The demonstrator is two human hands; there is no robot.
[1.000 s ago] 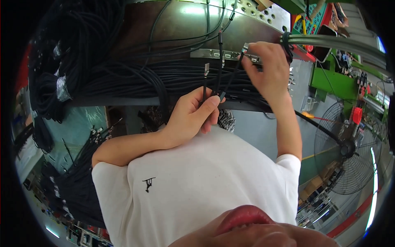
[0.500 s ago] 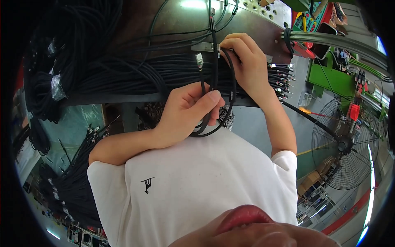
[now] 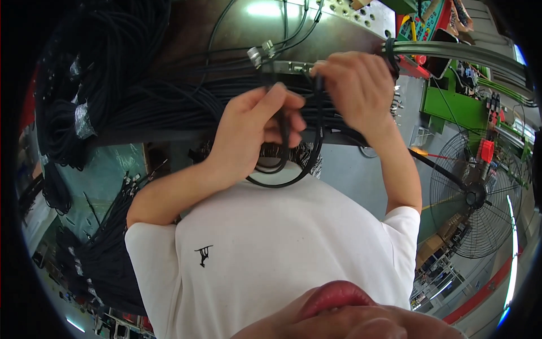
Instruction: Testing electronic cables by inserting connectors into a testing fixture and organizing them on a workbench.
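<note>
A looped black cable [image 3: 320,116] hangs between my two hands, its lower curve reaching down in front of the white shirt. My left hand [image 3: 248,127] is closed round one side of the loop, thumb on top. Above that hand stick up silvery plug ends [image 3: 255,56], smeared by motion. With curled, slightly blurred fingers, my right hand [image 3: 361,93] pinches the other side of the cable near its upper end. Close to those fingertips lies a flat metal fixture [image 3: 291,66] on the bench. Beneath both hands runs a thick bundle of black cables [image 3: 186,104].
More black cables [image 3: 121,68] lie heaped at the left, tied with clear wrap [image 3: 84,121]. Thin cables cross the dark bench top [image 3: 237,28]. A bent metal rail [image 3: 463,53] and a large wire-cage fan [image 3: 474,195] stand at the right.
The plug ends have swung up and left, and the cable no longer runs up past the fixture. My left hand has risen slightly; my right hand has shifted rightward, its fingers turned downward.
</note>
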